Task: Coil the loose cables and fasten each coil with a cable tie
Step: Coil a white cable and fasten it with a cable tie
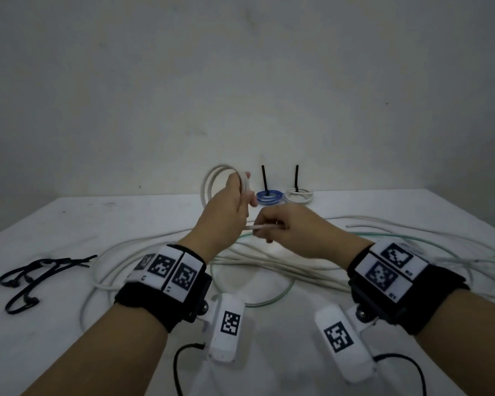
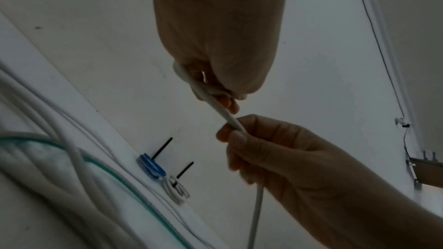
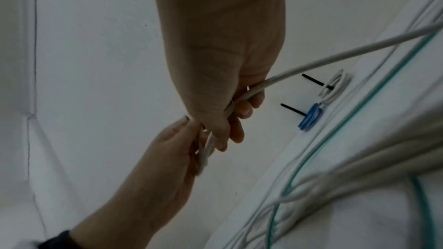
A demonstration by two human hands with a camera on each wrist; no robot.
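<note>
Left hand (image 1: 226, 212) grips a white coil (image 1: 212, 181), raised above the table (image 1: 69, 218). Right hand (image 1: 295, 227) pinches the same cable's loose run just beside it. Loose cables (image 1: 269, 261) lie below; a tied blue coil (image 1: 269, 197) and a tied white coil (image 1: 300, 195) behind; black ties (image 1: 40, 272) lie at left.

Left hand (image 1: 226, 207) grips white coil (image 1: 212, 181); right hand (image 1: 292, 227) pinches its tail.

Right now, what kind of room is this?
Probably a plain work or test room, not a home. There is a bare white table against a blank wall, loose cables spread on it, and spare black cable ties.
</note>
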